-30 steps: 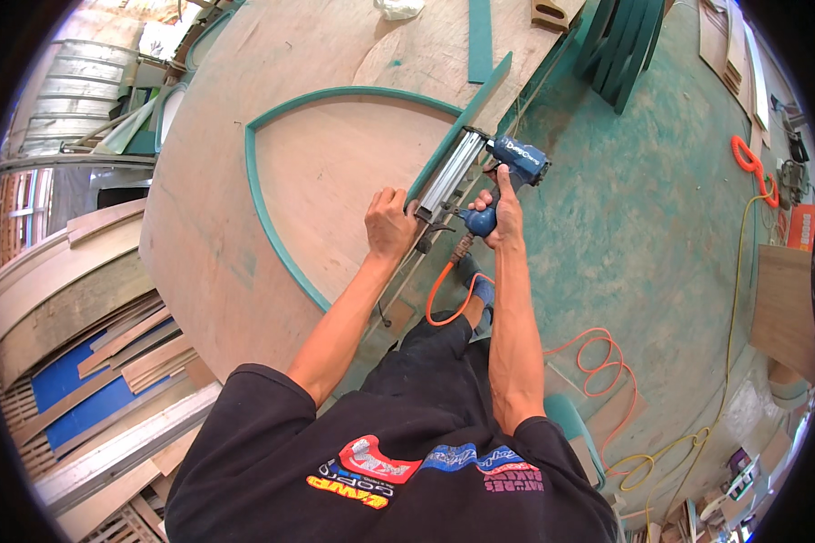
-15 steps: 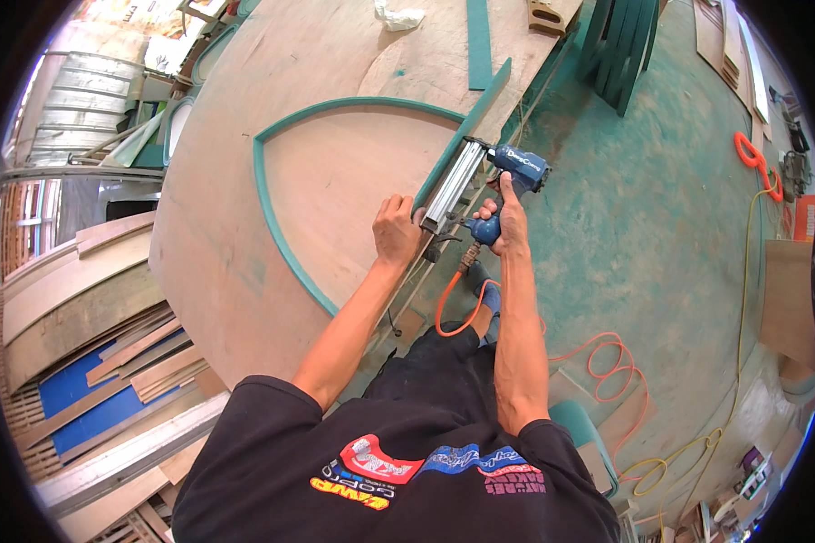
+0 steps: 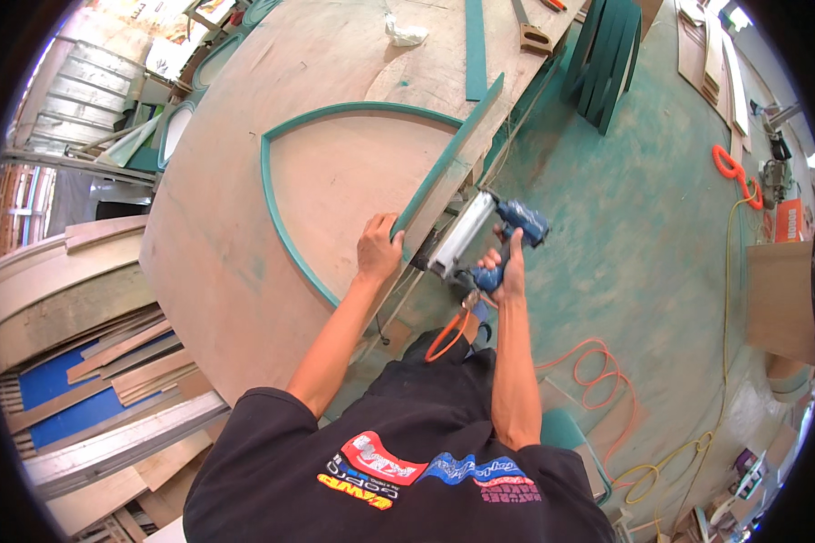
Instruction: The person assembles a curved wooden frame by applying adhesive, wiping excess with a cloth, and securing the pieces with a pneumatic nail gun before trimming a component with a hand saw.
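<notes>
Nail gun (image 3: 522,219) beside the table (image 3: 195,231) — handsaw (image 3: 535,39) and teal strip (image 3: 476,56) lie beyond.

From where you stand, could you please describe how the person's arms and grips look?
Short, plain black sleeves leave both forearms bare. The left grip and right grip are ungloved, with no watch or bracelet visible on either arm.

I find the frame (image 3: 362,106) lying on the surface (image 3: 208,199), handsaw (image 3: 535,39) beyond it, nail gun (image 3: 523,223) right of it, boards (image 3: 63,285) left of the surface.
</notes>
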Demonstrator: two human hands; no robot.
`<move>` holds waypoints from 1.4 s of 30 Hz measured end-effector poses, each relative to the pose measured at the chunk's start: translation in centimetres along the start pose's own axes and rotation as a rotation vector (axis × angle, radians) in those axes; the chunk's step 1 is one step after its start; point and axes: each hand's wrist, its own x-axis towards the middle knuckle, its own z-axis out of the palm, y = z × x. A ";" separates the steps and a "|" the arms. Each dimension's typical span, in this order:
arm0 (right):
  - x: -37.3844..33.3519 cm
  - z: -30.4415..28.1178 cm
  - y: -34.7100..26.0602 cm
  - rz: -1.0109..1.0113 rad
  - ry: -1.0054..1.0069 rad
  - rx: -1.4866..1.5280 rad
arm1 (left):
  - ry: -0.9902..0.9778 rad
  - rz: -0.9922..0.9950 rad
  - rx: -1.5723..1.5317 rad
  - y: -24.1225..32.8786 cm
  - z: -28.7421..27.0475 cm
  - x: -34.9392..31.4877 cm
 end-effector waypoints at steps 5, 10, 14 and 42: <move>-7.0 -6.7 -0.3 -0.013 0.080 0.004 | -0.014 0.009 -0.089 -1.5 -1.0 -2.2; -14.5 -13.9 -1.1 -0.132 0.214 0.050 | 0.037 0.028 -0.112 -1.6 -2.2 -3.7; -18.4 -17.8 -2.3 -0.201 0.296 -0.037 | -0.008 -0.004 -0.134 -1.7 -2.6 -3.8; -17.0 -5.4 13.5 0.001 0.021 -0.095 | -0.349 0.124 -0.162 -9.6 -5.7 -3.9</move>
